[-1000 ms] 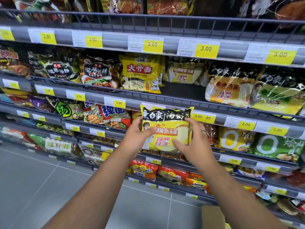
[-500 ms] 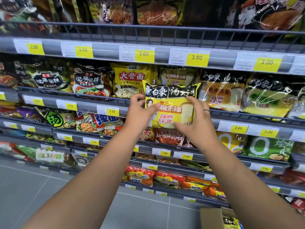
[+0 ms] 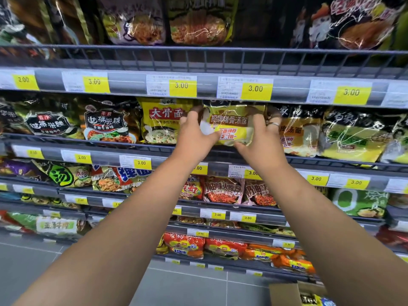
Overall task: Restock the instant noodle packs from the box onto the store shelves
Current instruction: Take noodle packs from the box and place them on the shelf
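Left hand and right hand tight around noodle pack, apparently on shelf.

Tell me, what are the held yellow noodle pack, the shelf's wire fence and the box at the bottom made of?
Yellow noodle pack: thin glossy plastic film, judging by its crinkles and glare streaks. Shelf fence: grey wire, probably painted metal, given its thin straight bars. Box: brown cardboard, by its matte, plain look.
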